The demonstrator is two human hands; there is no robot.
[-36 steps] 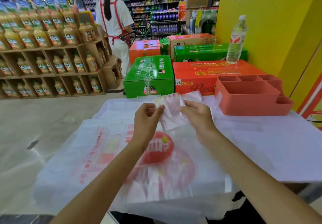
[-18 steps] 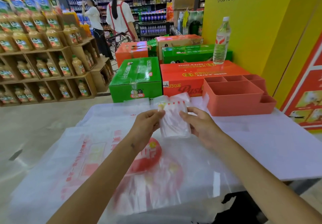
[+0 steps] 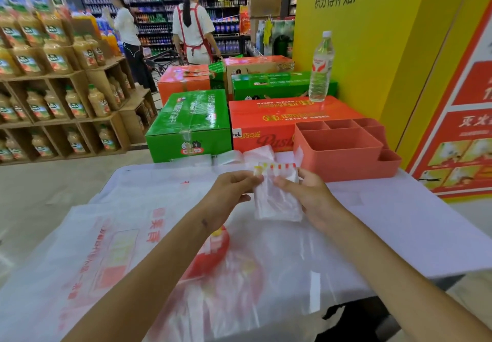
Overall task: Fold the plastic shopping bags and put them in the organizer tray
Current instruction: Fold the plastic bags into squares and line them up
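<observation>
We hold one folded bag [image 3: 277, 197] above the bench [image 3: 399, 224], near centre. Our left hand [image 3: 229, 191] pinches its upper left corner between thumb and fingers. Our right hand [image 3: 310, 195] grips its right edge, thumb across the front and fingers curled behind. The bag forms a compact upright rectangle with a red-and-yellow striped top edge. The tray [image 3: 346, 150] sits on the bench at 1 o'clock from the bag, apart from it, its visible compartments bare. Unfolded bags [image 3: 119, 248] lie flat across the bench from 6 to 9 o'clock. A bottle [image 3: 320, 67] stands on the cartons [image 3: 266, 118] at 12 o'clock.
</observation>
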